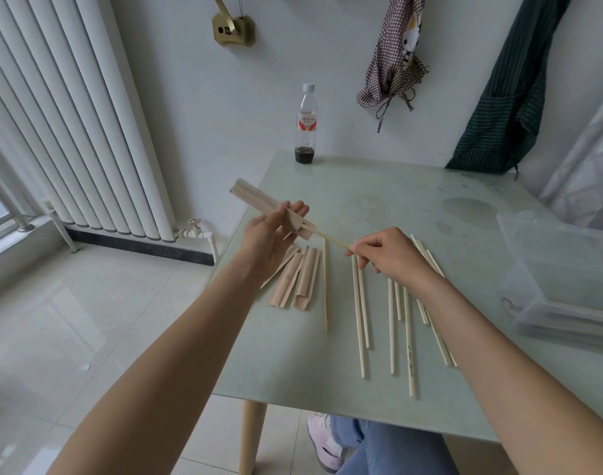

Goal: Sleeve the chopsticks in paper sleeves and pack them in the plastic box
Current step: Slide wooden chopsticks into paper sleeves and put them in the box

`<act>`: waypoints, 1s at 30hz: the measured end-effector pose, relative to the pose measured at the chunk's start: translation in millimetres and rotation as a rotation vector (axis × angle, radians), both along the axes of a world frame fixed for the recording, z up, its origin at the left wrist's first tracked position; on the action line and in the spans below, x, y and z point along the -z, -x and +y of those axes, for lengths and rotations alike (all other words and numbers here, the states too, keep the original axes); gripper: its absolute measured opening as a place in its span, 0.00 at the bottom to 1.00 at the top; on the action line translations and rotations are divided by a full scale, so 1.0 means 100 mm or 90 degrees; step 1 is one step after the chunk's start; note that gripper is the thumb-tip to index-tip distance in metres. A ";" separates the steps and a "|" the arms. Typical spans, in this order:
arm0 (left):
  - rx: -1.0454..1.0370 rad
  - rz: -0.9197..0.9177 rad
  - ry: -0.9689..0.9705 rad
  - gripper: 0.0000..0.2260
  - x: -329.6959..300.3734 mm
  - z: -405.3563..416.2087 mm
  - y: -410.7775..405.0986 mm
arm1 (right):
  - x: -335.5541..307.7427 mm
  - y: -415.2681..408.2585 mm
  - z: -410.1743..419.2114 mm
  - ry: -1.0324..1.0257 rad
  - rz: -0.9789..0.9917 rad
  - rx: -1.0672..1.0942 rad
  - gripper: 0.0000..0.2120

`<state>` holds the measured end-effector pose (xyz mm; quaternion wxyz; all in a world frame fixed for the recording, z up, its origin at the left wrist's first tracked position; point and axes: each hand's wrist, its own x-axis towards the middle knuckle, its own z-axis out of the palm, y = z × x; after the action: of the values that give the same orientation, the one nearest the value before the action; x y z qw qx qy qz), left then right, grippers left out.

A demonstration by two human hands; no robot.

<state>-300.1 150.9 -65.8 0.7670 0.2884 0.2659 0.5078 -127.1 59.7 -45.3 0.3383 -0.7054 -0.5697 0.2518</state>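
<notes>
Pinching a light, stiff chopstick (pixel 331 238) at its tail, the right hand (pixel 387 253) feeds it toward ten o'clock into the flimsy paper sleeve (pixel 269 208) that the left hand (pixel 272 234) grips near the mouth.

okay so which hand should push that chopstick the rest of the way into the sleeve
Right. The right hand already pinches the chopstick at its outer end, while the left hand holds the paper sleeve.

sleeves (pixel 295 281) left of chopsticks (pixel 392 323), box (pixel 560 279) right
</notes>
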 end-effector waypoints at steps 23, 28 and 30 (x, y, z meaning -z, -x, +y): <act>-0.050 0.111 -0.014 0.06 -0.03 -0.26 -0.03 | 0.02 0.04 0.03 -0.020 0.024 -0.055 0.07; -0.064 0.113 -0.014 0.06 -0.05 -0.28 -0.02 | 0.00 0.00 0.00 -0.015 0.063 -0.058 0.07; -0.085 0.104 -0.002 0.06 -0.06 -0.28 -0.01 | 0.02 -0.04 -0.03 -0.020 0.092 -0.044 0.07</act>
<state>-299.4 123.0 -59.3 0.7070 0.3117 0.3451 0.5329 -123.4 56.7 -47.6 0.3805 -0.6602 -0.5716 0.3044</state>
